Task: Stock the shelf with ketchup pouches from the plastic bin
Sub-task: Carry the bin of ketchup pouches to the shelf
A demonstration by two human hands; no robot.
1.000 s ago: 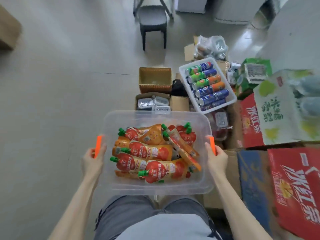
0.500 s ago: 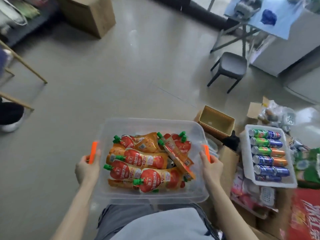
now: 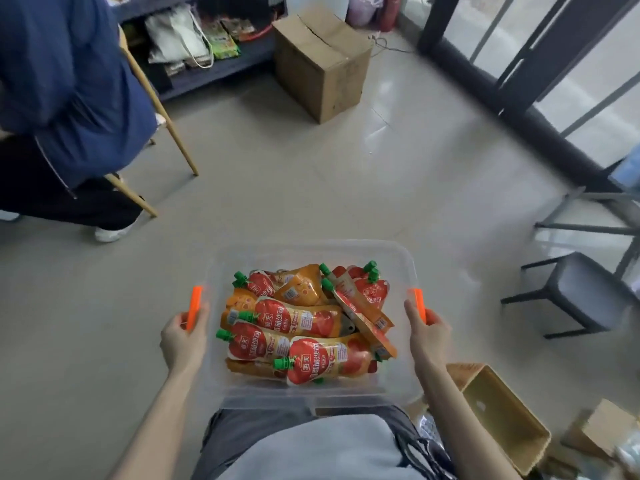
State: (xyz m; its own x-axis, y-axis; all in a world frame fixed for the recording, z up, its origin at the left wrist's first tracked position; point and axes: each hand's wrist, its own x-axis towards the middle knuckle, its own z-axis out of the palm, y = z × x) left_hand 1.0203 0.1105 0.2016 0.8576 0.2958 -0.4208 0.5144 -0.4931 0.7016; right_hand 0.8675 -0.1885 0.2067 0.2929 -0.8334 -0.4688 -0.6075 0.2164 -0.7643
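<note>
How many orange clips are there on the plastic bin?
2. One orange clip sits on the plastic bin's left side, by the left hand; the other on its right side, by the right hand. No others show.

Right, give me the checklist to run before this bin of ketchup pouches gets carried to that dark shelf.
1. Left hand grips the plastic bin by its left rim at the orange latch: ok.
2. Right hand grips the right rim: ok.
3. Bin level, ketchup pouches all inside: ok.
4. Way to the dark shelf: person in a blue jacket on the left, cardboard box on the right, bare floor between: ok.
5. Free space on the shelf: cannot tell; the visible tier holds bags and packets.
6. Grey stool apart from the bin: ok.
</note>
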